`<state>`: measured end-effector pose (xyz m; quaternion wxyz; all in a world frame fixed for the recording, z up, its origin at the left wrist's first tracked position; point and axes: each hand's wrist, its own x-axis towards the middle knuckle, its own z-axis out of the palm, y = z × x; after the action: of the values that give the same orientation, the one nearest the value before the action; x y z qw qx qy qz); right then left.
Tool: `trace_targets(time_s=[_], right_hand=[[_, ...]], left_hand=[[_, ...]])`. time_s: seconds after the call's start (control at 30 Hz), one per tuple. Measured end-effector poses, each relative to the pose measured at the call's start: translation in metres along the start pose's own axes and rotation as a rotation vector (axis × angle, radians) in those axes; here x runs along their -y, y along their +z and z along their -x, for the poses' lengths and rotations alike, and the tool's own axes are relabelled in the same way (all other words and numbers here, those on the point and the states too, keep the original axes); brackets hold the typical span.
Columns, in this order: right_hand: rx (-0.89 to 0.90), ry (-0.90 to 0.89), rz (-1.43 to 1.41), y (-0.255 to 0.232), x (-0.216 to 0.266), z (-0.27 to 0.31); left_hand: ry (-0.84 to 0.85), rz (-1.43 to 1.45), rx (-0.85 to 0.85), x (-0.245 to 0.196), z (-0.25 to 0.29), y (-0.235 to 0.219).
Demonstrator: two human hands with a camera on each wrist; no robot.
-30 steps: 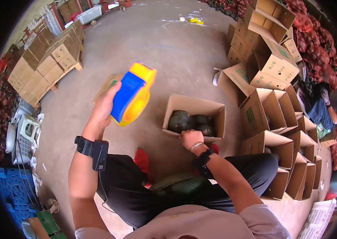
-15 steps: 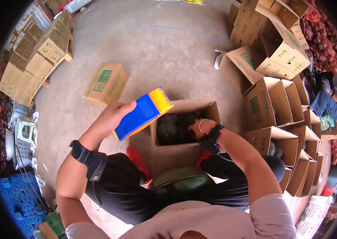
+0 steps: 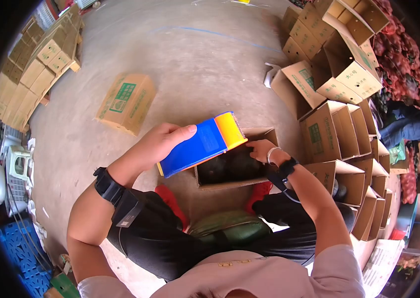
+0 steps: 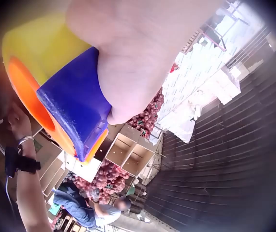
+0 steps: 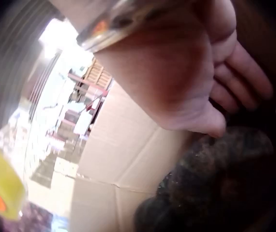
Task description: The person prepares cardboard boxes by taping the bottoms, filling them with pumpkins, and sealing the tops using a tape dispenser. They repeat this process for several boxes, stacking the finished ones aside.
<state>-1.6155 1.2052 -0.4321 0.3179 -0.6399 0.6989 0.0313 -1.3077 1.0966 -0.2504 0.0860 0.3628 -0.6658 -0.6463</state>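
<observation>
My left hand [image 3: 158, 141] holds a blue and yellow tape dispenser [image 3: 192, 149], thumb along its blue side. The dispenser is tilted above the carton, its toothed yellow end pointing to the right. In the left wrist view, the orange inner ring [image 4: 29, 94] of the dispenser shows. Below stands an open cardboard carton [image 3: 230, 186] with round dark green squashes [image 5: 220, 169] inside. My right hand [image 3: 263, 150] is over the carton's right side, near the dispenser's yellow end. The right wrist view shows its fingers [image 5: 242, 79] relaxed and extended above the squashes, grasping nothing.
A closed carton [image 3: 128, 104] lies on the floor ahead to the left. Open cartons [image 3: 322, 131] stand in rows at the right, near a seated person [image 3: 411, 119] and red net sacks [image 3: 401, 54]. Cartons are stacked on a pallet [image 3: 46, 64] at the left.
The left hand has brought the tape dispenser down and right, over the carton. The right hand has moved from the carton's front edge across to its right side.
</observation>
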Motion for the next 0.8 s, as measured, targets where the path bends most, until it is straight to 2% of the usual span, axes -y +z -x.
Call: trace_targets(time_s=[0.03, 0.13, 0.17, 0.2, 0.27, 0.3, 0.33, 0.37, 0.4, 0.43, 0.47, 0.5, 0.53, 0.6, 0.67, 0.7, 0.77, 0.8], right_hand=[[-0.074, 0.04, -0.237, -0.01, 0.01, 0.016], [-0.636, 0.032, -0.353, -0.029, 0.017, 0.057], [-0.82, 0.112, -0.407, -0.036, 0.017, 0.071], [-0.964, 0.142, -0.307, -0.033, 0.002, 0.078], [-0.968, 0.278, -0.186, -0.008, -0.033, 0.073], [-0.56, 0.447, -0.159, -0.026, 0.001, 0.091], [-0.156, 0.209, -0.397, -0.044, 0.02, 0.102], [-0.348, 0.096, -0.443, -0.008, 0.017, 0.09], [-0.314, 0.077, -0.453, 0.006, 0.017, 0.08], [-0.287, -0.024, -0.388, 0.013, 0.017, 0.076], [0.008, 0.026, -0.192, 0.009, 0.02, 0.068], [0.3, 0.051, 0.124, -0.004, 0.04, 0.061], [0.114, 0.119, 0.051, 0.008, 0.054, 0.079], [0.144, 0.192, -0.012, 0.007, 0.057, 0.074], [0.212, 0.135, 0.086, -0.002, 0.053, 0.075], [0.252, 0.104, 0.138, -0.005, 0.05, 0.076], [0.233, 0.077, 0.07, 0.006, 0.042, 0.071], [0.227, 0.058, 0.018, 0.018, 0.043, 0.068]], left_hand=[[0.001, -0.005, -0.001, 0.002, -0.003, 0.0], [-0.009, -0.02, -0.003, 0.011, -0.011, 0.001], [-0.016, -0.028, -0.003, 0.018, -0.013, 0.001], [-0.015, -0.038, 0.001, 0.025, -0.016, 0.0], [0.038, -0.111, 0.02, 0.039, -0.016, -0.001], [-0.003, -0.132, 0.033, 0.044, -0.015, -0.001], [0.057, -0.14, 0.056, 0.044, -0.013, 0.003], [0.079, -0.15, 0.017, 0.056, -0.015, 0.004], [0.093, -0.155, -0.021, 0.07, -0.02, 0.004], [0.074, -0.149, -0.038, 0.075, -0.026, 0.002], [0.043, -0.139, -0.056, 0.078, -0.033, 0.004], [0.081, -0.126, -0.055, 0.085, -0.044, 0.012], [0.111, -0.117, -0.059, 0.093, -0.058, 0.017], [0.134, -0.131, -0.058, 0.098, -0.084, 0.034], [0.181, -0.517, -0.083, 0.099, -0.103, 0.06], [0.213, -0.485, -0.086, 0.106, -0.108, 0.066], [0.308, -0.43, -0.101, 0.116, -0.126, 0.072], [0.292, -0.305, -0.111, 0.125, -0.132, 0.067]])
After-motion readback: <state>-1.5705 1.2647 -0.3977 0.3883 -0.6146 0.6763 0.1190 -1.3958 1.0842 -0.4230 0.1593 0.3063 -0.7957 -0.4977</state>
